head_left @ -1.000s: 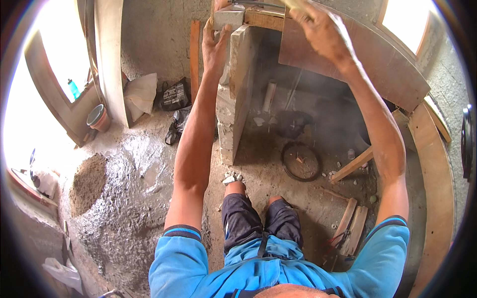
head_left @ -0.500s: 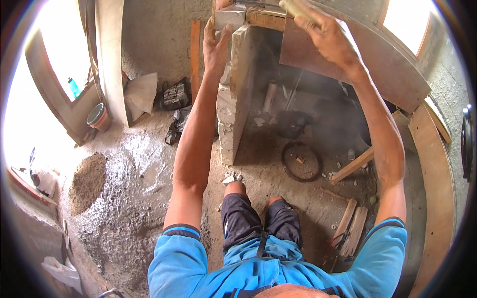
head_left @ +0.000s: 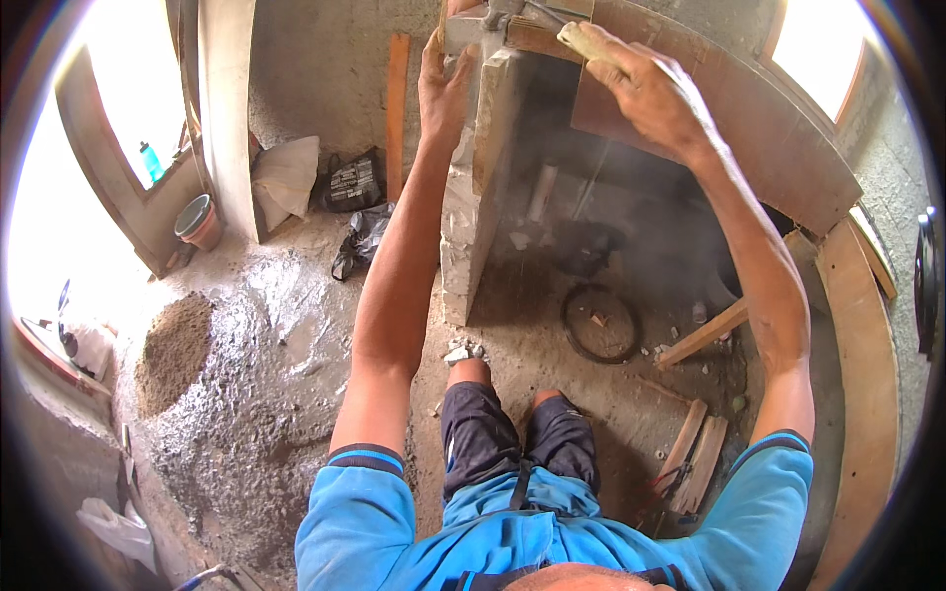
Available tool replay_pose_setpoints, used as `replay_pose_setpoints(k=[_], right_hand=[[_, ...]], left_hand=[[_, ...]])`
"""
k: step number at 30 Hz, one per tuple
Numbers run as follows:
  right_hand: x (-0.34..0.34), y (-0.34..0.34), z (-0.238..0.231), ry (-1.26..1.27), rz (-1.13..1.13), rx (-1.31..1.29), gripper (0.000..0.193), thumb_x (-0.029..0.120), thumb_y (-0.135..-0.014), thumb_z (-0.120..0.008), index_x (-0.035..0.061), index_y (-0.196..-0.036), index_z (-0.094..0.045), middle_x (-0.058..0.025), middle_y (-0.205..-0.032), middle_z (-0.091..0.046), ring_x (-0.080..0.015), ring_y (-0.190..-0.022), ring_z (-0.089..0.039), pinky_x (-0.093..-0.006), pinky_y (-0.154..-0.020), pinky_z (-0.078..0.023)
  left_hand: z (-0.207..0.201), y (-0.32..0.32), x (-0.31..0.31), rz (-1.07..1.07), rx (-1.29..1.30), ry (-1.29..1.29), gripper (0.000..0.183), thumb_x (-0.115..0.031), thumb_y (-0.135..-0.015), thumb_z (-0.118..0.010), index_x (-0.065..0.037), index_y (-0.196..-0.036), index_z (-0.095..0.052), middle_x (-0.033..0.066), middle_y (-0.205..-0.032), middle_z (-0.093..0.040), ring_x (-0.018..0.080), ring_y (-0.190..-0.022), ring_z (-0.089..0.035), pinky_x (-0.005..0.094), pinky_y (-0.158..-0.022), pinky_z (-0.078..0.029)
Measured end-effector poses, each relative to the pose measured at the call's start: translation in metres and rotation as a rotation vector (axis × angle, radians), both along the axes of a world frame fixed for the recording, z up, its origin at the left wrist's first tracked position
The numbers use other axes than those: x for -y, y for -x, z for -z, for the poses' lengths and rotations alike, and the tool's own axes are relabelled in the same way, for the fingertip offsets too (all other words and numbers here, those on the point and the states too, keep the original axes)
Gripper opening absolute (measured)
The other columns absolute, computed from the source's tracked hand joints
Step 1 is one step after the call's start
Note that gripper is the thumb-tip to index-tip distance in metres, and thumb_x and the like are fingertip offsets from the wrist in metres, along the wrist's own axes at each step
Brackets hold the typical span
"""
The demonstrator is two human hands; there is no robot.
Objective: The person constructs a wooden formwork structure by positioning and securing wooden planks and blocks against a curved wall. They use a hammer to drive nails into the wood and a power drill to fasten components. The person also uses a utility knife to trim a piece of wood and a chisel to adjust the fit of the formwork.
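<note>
A narrow wall of light blocks (head_left: 461,246) rises in front of me, and its top runs out of view. My left hand (head_left: 443,94) is raised to its upper left edge, its fingers around a thin wooden strip (head_left: 441,22) and its thumb toward the blockwork. Grey mortar (head_left: 499,12) sits at the wall's top. To the right, my right hand (head_left: 652,94) is closed around the pale handle (head_left: 588,41) of a tool. A thin metal shank runs from the handle toward the wall top; the tool's working end cannot be made out.
Wet mortar (head_left: 236,424) spreads over the floor at left beside a sand heap (head_left: 173,355). A bucket (head_left: 199,223) and black bags (head_left: 352,185) lie beyond. Right of the wall are a black ring (head_left: 601,323), a slanted timber (head_left: 705,332), wood pieces (head_left: 698,463) and a brown board (head_left: 709,108).
The scene has shifted slightly rightward in view. My right hand has come a little nearer the wall, and the tool's shank now shows. My left hand stays at the wall's edge.
</note>
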State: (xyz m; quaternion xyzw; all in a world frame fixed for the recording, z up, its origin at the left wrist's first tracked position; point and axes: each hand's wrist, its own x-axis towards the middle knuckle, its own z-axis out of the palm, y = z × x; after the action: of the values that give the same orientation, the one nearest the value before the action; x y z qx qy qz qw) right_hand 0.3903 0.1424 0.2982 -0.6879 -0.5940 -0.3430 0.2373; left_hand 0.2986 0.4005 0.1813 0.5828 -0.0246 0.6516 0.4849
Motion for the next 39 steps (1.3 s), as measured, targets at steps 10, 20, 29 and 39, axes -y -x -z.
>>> replay_pose_setpoints(k=[10,20,29,39], right_hand=[[-0.011,-0.008,-0.005,0.056,-0.045,0.054,0.042,0.041,-0.104,-0.054,0.0283,-0.144,-0.057,-0.0155,-0.128,-0.068,-0.0376,-0.114,-0.067,-0.0447,-0.099,-0.051],[-0.018,-0.011,-0.006,-0.006,-0.145,-0.004,0.042,0.042,-0.103,-0.054,0.0265,-0.142,-0.059,-0.0145,-0.127,-0.069,-0.0365,-0.113,-0.067,-0.0457,-0.099,-0.051],[-0.024,0.004,-0.008,0.009,-0.138,0.067,0.039,0.041,-0.104,-0.053,0.0259,-0.139,-0.062,-0.012,-0.126,-0.07,-0.0364,-0.116,-0.066,-0.0461,-0.101,-0.051],[-0.036,0.006,0.0,-0.044,-0.143,0.04,0.041,0.041,-0.103,-0.056,0.0203,-0.137,-0.063,-0.015,-0.113,-0.073,-0.0377,-0.103,-0.069,-0.0481,-0.09,-0.054]], left_hand=[[-0.003,0.01,0.007,0.022,-0.048,-0.001,0.063,-0.027,-0.096,-0.072,-0.007,-0.149,-0.046,0.0129,-0.144,-0.054,0.0235,-0.135,-0.05,0.0377,-0.113,-0.039],[-0.001,0.006,-0.006,-0.086,-0.099,-0.049,0.06,-0.029,-0.099,-0.069,-0.006,-0.149,-0.046,0.0099,-0.135,-0.061,0.0171,-0.12,-0.058,0.0336,-0.099,-0.051],[0.006,0.0,-0.001,0.008,-0.02,0.022,0.055,-0.023,-0.101,-0.067,-0.009,-0.149,-0.045,0.0087,-0.132,-0.061,0.0153,-0.116,-0.06,0.0309,-0.094,-0.054],[-0.004,0.009,0.014,0.036,-0.057,0.084,0.062,-0.021,-0.097,-0.071,-0.007,-0.151,-0.042,0.012,-0.14,-0.057,0.0201,-0.127,-0.056,0.0335,-0.104,-0.048]])
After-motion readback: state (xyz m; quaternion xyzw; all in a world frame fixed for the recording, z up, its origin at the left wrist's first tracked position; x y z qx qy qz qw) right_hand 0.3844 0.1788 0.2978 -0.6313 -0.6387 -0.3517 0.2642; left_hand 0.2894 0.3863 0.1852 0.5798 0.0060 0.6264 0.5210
